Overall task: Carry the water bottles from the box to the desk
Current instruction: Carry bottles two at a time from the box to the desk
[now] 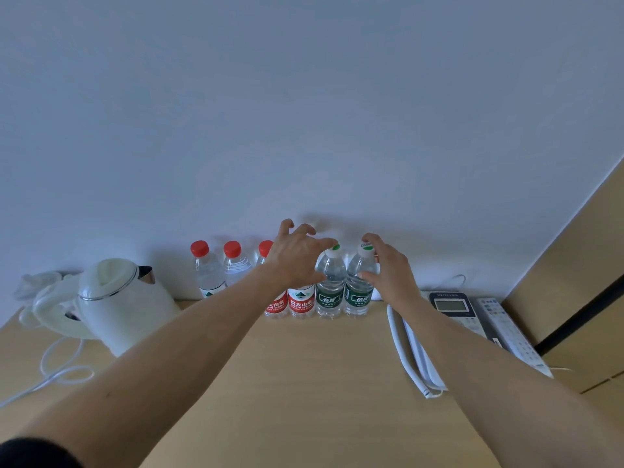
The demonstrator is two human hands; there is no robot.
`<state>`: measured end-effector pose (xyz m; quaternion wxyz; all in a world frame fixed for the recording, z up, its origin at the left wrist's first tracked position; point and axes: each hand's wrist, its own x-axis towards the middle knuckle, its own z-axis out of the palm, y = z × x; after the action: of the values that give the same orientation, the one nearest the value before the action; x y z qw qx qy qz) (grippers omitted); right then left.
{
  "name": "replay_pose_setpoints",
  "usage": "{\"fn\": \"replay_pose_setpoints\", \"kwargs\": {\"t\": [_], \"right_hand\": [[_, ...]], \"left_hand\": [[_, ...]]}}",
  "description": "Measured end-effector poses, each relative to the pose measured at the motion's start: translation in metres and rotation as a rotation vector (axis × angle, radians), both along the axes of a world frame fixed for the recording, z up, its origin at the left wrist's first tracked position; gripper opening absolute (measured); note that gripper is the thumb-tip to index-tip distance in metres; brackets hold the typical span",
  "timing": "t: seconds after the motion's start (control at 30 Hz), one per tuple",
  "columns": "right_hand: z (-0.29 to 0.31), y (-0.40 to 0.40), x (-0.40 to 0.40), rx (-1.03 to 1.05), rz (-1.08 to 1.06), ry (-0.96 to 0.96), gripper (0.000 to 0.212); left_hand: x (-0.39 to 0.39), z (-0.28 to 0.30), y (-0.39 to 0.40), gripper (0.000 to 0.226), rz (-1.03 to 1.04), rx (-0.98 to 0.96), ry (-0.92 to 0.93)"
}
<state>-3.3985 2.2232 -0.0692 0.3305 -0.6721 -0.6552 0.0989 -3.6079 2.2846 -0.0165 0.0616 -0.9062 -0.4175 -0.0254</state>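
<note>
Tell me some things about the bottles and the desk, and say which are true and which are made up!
1. Two green-label water bottles stand side by side on the wooden desk. True.
2. The white electric kettle is to the right of the bottles. False: it stands to their left.
3. Some bottles have red caps. True.
4. The bottles are lying down. False: they all stand upright by the wall.
5. The desk phone is on the right side of the desk. True.
6. Both hands are resting flat on the desk. False: the left hand and right hand are up at the green-label bottles.
</note>
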Motion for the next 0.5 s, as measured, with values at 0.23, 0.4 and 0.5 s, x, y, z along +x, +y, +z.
{"fn": "replay_pose_setpoints", "kwargs": {"t": [0.23, 0.4, 0.5], "right_hand": [[0.005, 0.001, 0.009, -0.111, 0.04, -0.115, 0.079], [0.008, -0.013, 0.015, -0.171, 0.017, -0.277, 0.094], [0.011, -0.021, 0.016, -0.156, -0.008, -0.323, 0.088]], "left_hand": [[-0.001, 0.002, -0.003, 0.071, 0.015, -0.033, 0.013], [-0.003, 0.004, -0.007, 0.074, 0.016, -0.052, 0.035], [-0.004, 0.004, -0.009, 0.074, 0.013, -0.046, 0.029]]}}
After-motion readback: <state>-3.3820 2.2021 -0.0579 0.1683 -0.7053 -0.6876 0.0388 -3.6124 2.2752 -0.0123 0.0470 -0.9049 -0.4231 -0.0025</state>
